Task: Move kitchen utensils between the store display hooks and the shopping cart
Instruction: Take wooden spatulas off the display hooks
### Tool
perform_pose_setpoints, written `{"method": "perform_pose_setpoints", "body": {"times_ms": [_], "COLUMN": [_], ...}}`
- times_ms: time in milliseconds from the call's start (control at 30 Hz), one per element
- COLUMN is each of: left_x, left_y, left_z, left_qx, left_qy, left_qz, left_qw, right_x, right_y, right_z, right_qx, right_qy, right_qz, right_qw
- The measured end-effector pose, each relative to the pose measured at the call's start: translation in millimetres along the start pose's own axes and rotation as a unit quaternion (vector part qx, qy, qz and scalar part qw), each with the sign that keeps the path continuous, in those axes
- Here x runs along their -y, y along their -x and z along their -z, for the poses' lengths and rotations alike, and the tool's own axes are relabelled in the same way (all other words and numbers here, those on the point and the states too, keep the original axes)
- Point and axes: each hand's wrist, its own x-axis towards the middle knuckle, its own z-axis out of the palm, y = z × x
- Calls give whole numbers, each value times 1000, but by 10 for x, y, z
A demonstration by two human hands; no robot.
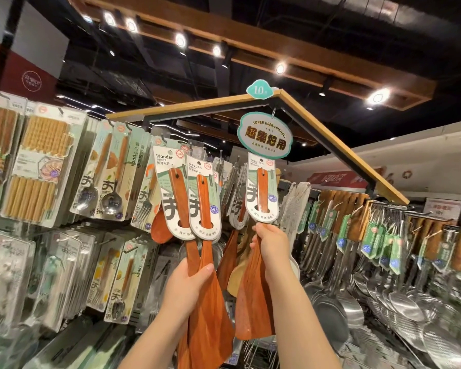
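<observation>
My left hand [186,284] grips two reddish-brown wooden turners [202,315] by their necks, each with a white card sleeve marked "Wooden Turner" [171,198] on its handle. My right hand [273,249] grips a third wooden turner [253,307], and its white card [261,187] reaches up toward the display rack's top corner. All three are raised in front of the display hooks [165,141]. The shopping cart is out of view.
Packs of chopsticks [37,166] and carded spoons [109,177] hang at left. Steel ladles and skimmers [399,296] hang at right. An oval green-edged sign [265,135] dangles from the wood-trimmed rack frame [338,145] above my right hand.
</observation>
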Motion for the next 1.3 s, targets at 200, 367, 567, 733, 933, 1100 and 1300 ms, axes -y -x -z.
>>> {"method": "perform_pose_setpoints", "body": {"times_ms": [200, 367, 567, 733, 933, 1100, 1300], "left_x": [-28, -70, -105, -111, -99, -82, -28], "left_y": [35, 39, 39, 68, 48, 26, -10], "left_z": [-39, -58, -56, -48, -58, -47, -36], "left_qx": [5, 10, 9, 13, 9, 11, 11], "left_qy": [7, 4, 7, -5, -20, -22, -23], "left_qz": [1, -7, -9, -18, -24, -23, -18], "left_qw": [1000, 1000, 1000, 1000, 999, 999, 1000], "right_x": [50, 80, 106, 122, 15, -61, -52], "right_y": [21, 22, 8, -26, -7, 0, -34], "right_z": [83, 114, 124, 134, 22, -31, -46], "right_qx": [-12, -22, -36, -49, -29, -22, -28], "right_qy": [8, -15, -23, -25, 56, 101, 136], "right_qz": [3, 3, 25, 43, 53, 60, 58], "right_qw": [1000, 1000, 999, 998, 997, 993, 989]}}
